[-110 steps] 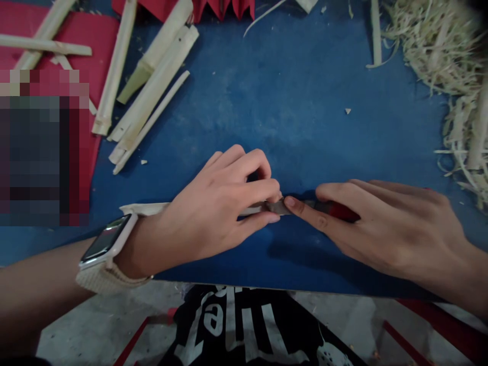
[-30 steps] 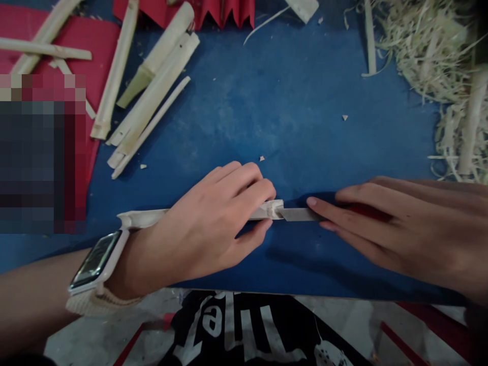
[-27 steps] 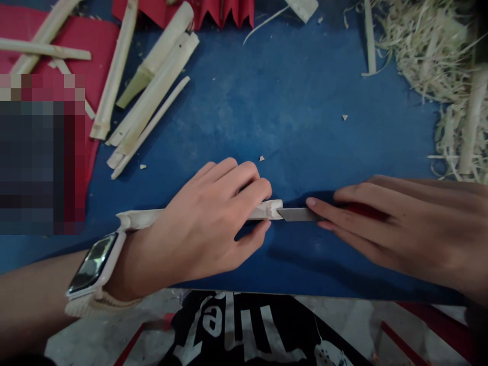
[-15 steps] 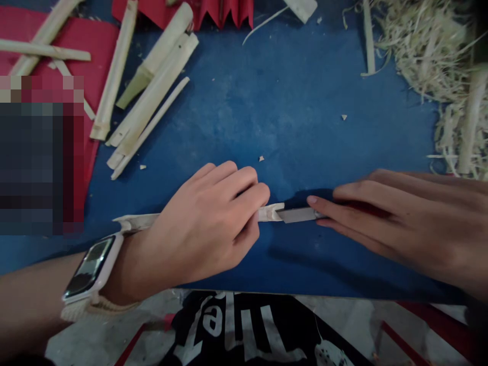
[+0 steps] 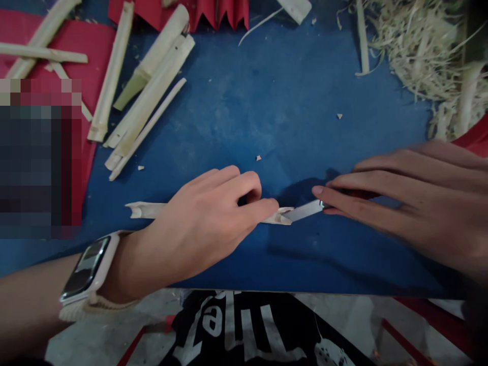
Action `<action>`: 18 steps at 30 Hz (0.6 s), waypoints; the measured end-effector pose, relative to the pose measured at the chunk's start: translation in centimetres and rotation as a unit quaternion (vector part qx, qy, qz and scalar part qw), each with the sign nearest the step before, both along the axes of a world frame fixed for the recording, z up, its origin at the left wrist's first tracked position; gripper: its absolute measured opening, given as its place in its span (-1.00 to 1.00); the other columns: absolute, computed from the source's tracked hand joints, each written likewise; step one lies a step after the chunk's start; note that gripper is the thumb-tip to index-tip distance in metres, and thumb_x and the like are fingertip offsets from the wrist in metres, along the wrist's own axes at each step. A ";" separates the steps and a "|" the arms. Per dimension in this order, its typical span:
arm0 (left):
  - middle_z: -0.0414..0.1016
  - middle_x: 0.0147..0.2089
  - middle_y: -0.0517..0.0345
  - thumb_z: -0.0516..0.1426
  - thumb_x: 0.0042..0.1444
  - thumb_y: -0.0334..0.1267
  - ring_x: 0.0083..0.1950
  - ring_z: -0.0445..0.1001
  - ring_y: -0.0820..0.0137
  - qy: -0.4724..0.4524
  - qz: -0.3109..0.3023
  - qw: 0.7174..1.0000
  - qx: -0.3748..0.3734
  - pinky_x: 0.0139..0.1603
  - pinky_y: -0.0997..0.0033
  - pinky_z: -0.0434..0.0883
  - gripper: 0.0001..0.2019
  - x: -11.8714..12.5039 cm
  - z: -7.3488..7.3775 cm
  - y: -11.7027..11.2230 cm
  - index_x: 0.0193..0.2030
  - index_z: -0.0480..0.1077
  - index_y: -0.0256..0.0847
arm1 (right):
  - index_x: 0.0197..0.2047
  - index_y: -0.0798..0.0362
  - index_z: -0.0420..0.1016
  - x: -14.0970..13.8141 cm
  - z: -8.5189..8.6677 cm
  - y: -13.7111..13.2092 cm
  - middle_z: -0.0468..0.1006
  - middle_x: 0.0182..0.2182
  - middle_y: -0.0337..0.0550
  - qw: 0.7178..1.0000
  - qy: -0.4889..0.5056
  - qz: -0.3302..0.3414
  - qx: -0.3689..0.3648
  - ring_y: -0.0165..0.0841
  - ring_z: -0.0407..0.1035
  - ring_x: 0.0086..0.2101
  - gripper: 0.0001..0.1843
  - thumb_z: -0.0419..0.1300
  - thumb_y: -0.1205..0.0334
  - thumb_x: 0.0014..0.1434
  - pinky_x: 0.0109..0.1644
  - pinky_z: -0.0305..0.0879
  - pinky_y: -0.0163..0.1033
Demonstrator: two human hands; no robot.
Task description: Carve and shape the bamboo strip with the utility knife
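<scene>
My left hand (image 5: 213, 218), with a watch (image 5: 89, 269) on its wrist, is closed over the middle of a pale split bamboo strip (image 5: 147, 210) on the blue table. Both ends of the strip stick out past the hand, and its hollow side shows at the ends. In my right hand (image 5: 404, 203) is a craft knife (image 5: 305, 210), its handle mostly hidden by the fingers. The blade slants down to the left, and its tip meets the right end of the strip.
Several split bamboo pieces (image 5: 148, 101) lie at the upper left, beside red sheets (image 5: 93, 51). A heap of pale shavings (image 5: 415, 56) covers the upper right. Small chips (image 5: 258, 158) dot the blue tabletop (image 5: 285, 112). A blurred-out block covers the left edge.
The bamboo strip has shifted slightly right, with its left end now farther from the watch. The knife has tilted, its handle end rising. My left thumb and fingers have shifted on the strip.
</scene>
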State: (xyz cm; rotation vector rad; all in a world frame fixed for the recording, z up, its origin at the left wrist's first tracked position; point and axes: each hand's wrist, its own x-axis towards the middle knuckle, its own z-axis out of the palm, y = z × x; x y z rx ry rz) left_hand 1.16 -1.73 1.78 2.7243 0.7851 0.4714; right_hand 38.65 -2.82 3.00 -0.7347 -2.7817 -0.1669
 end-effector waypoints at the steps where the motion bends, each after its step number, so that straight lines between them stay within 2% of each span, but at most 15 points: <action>1: 0.76 0.02 0.02 0.06 0.81 -0.45 -0.10 0.65 0.16 -0.003 -0.005 1.000 -0.003 -0.09 0.09 0.56 -0.63 0.0 -0.2 0.1 0.18 0.75 -0.19 | 0.53 -0.07 0.70 0.1 0.1 0.1 0.91 0.24 -0.06 1.000 0.001 0.004 -0.003 0.00 0.81 0.15 -0.54 0.37 0.46 0.71 0.18 0.62 0.17; 3: 0.77 0.02 -0.02 0.06 0.85 -0.41 -0.09 0.68 0.15 -0.010 -0.014 1.000 -0.006 -0.05 0.08 0.62 -0.64 0.0 -0.5 0.2 0.15 0.72 -0.26 | 0.56 -0.06 0.69 0.1 0.3 0.2 0.93 0.22 -0.06 1.000 -0.002 0.005 -0.016 -0.02 0.82 0.07 -0.55 0.46 0.33 0.72 0.14 0.62 0.17; 7: 0.76 0.00 -0.03 0.06 0.79 -0.50 -0.10 0.67 0.16 -0.009 -0.021 1.000 0.002 -0.06 0.08 0.61 -0.65 0.0 -0.5 0.2 0.05 0.68 -0.28 | 0.50 0.00 0.71 -0.6 0.6 -0.2 0.92 0.13 -0.04 0.999 -0.003 -0.025 -0.028 -0.07 0.77 -0.12 -0.59 0.50 0.30 0.69 -0.03 0.53 0.16; 11: 0.75 -0.01 0.00 0.07 0.79 -0.50 -0.15 0.58 0.18 -0.001 -0.010 1.000 0.023 -0.12 0.06 0.51 -0.65 -0.1 -0.1 0.2 0.03 0.68 -0.22 | 0.51 0.01 0.67 -1.1 0.5 -0.2 0.88 0.06 -0.07 0.998 0.002 -0.052 -0.044 -0.12 0.77 -0.09 -0.64 0.43 0.25 0.76 0.01 0.61 0.10; 15: 0.73 0.02 0.01 0.02 0.80 -0.51 -0.14 0.53 0.22 -0.008 -0.027 1.000 -0.009 -0.10 0.12 0.47 -0.57 -0.3 -0.1 0.9 -0.01 0.69 -0.18 | 0.51 -0.04 0.68 -0.1 0.2 1.1 0.89 0.08 -0.12 0.999 -0.016 -0.019 -0.042 -0.15 0.79 -0.03 -0.58 0.51 0.26 0.70 0.05 0.68 0.05; 18: 0.72 0.05 0.05 0.05 0.81 -0.50 -0.08 0.55 0.22 -0.010 -0.079 0.996 -0.047 -0.06 0.14 0.45 -0.60 -0.7 -0.2 1.6 0.02 0.68 -0.14 | 0.52 -0.05 0.69 1.1 -0.3 2.2 0.89 0.10 -0.08 0.998 -0.001 0.039 -0.053 -0.13 0.78 -0.05 -0.62 0.46 0.17 0.75 0.02 0.66 0.07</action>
